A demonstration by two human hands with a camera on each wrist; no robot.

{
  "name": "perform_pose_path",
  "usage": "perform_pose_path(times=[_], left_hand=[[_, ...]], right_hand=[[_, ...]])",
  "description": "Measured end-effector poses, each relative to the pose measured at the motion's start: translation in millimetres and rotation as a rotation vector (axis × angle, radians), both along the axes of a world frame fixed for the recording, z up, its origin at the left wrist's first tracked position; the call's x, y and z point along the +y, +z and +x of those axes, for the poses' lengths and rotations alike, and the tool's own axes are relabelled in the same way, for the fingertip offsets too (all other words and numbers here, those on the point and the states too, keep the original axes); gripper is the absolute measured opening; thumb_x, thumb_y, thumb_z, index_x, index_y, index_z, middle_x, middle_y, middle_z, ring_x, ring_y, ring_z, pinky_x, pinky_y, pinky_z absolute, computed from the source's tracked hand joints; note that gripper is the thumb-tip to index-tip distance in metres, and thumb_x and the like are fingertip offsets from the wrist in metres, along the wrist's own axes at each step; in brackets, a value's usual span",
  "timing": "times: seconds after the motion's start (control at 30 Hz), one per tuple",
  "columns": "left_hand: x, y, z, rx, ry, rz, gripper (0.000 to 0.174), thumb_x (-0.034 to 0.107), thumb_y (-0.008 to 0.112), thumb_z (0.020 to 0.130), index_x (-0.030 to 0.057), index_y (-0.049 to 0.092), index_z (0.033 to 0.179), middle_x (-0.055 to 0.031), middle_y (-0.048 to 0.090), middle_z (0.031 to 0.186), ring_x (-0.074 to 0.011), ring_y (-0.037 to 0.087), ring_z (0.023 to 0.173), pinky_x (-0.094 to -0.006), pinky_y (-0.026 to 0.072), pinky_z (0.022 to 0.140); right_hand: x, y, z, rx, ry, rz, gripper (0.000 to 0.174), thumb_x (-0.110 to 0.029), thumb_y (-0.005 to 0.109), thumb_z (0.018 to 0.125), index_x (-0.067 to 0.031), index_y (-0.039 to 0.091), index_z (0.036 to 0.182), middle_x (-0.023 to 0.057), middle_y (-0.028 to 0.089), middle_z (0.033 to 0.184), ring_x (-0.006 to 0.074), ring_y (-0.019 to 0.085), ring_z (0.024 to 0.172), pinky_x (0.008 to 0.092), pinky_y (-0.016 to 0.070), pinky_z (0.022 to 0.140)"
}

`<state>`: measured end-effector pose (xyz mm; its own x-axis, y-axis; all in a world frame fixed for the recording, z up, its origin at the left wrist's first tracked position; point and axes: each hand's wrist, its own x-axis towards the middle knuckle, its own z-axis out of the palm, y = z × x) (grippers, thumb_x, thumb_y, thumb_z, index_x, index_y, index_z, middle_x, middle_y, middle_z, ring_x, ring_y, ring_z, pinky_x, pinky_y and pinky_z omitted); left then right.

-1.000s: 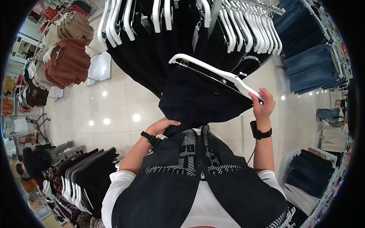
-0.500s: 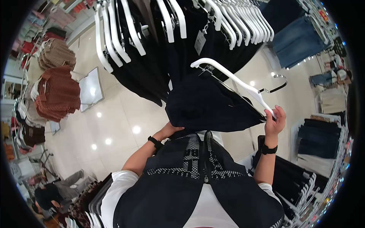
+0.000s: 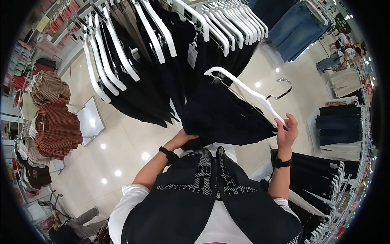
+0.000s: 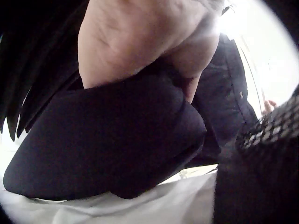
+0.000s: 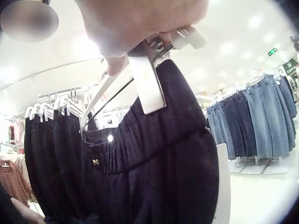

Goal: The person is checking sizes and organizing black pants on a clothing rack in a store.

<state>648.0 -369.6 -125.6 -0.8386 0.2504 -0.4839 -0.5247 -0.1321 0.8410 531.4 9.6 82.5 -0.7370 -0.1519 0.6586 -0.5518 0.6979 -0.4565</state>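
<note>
Dark navy trousers (image 3: 227, 118) with a gathered waistband (image 5: 140, 123) hang from a white clip hanger (image 3: 243, 90) in front of the torso. My right hand (image 3: 287, 132) pinches the hanger's near right end between thumb and fingers. The hanger's metal hook (image 3: 284, 90) points away to the right. Lower on the left, my left hand (image 3: 180, 139) grips the trousers' folded fabric, thumb on top; its fingertips are hidden in the cloth. A fold of the dark fabric (image 4: 107, 135) drapes below that hand in the left wrist view. A pale flat strip (image 5: 148, 86) hangs over the waistband.
Just ahead stands a rack of dark trousers (image 3: 142, 105) on white hangers (image 3: 231, 28), one with a paper tag (image 3: 192, 56). Jeans (image 3: 294, 30) hang at back right, checked shirts (image 3: 57, 130) at left, more dark garments (image 3: 310, 171) near the right elbow. Another person (image 3: 77, 227) is at lower left.
The head view has turned, so the rack sits further left. The hanger has tilted, its right end dropping towards the body and its hook swinging into plain view. Both hands keep their hold.
</note>
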Motion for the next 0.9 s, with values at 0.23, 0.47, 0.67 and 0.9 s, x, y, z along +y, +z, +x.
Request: perform_pose_path(times=[0.23, 0.47, 0.67, 0.9], left_hand=[[-17, 52, -12, 0.025, 0.121, 1.09, 0.12, 0.088, 0.038, 0.074, -0.001, 0.027, 0.153, -0.0226, 0.035, 0.155, -0.0338, 0.041, 0.14, -0.0494, 0.0332, 0.117], [2, 32, 6, -0.187, 0.098, 0.562, 0.095, 0.074, 0.034, 0.093, 0.0016, 0.028, 0.154, -0.0195, 0.04, 0.153, -0.0315, 0.041, 0.141, -0.0471, 0.0326, 0.117], [39, 85, -10, 0.166, 0.09, 0.87, 0.09, 0.052, 0.058, 0.093, -0.0044, 0.022, 0.153, -0.0267, 0.054, 0.137, -0.0362, 0.059, 0.121, -0.0462, 0.0453, 0.106], [90, 57, 15, -0.178, 0.5, 0.856, 0.078, 0.058, 0.034, 0.102, -0.006, 0.036, 0.146, -0.0251, 0.055, 0.137, -0.0355, 0.059, 0.122, -0.0465, 0.0441, 0.108]], right_hand=[[15, 3, -28, -0.036, -0.002, 0.023, 0.046, -0.01, 0.083, 0.081, -0.0052, 0.056, 0.118, 0.0048, 0.054, 0.059, 0.0119, 0.048, 0.05, 0.0227, 0.0376, 0.05], [43, 2, -80, -0.033, 0.148, -0.022, 0.047, -0.01, 0.082, 0.082, -0.0052, 0.056, 0.12, 0.0061, 0.057, 0.06, 0.0116, 0.051, 0.05, 0.0221, 0.0382, 0.049], [57, -4, -123, -0.061, 0.299, 0.014, 0.047, -0.009, 0.083, 0.081, -0.005, 0.056, 0.12, 0.0056, 0.057, 0.06, 0.0119, 0.051, 0.049, 0.0223, 0.0379, 0.048], [72, -20, -164, -0.065, 0.47, -0.004, 0.047, -0.01, 0.083, 0.082, -0.0058, 0.056, 0.119, 0.0045, 0.056, 0.06, 0.0106, 0.049, 0.05, 0.0226, 0.0365, 0.047]])
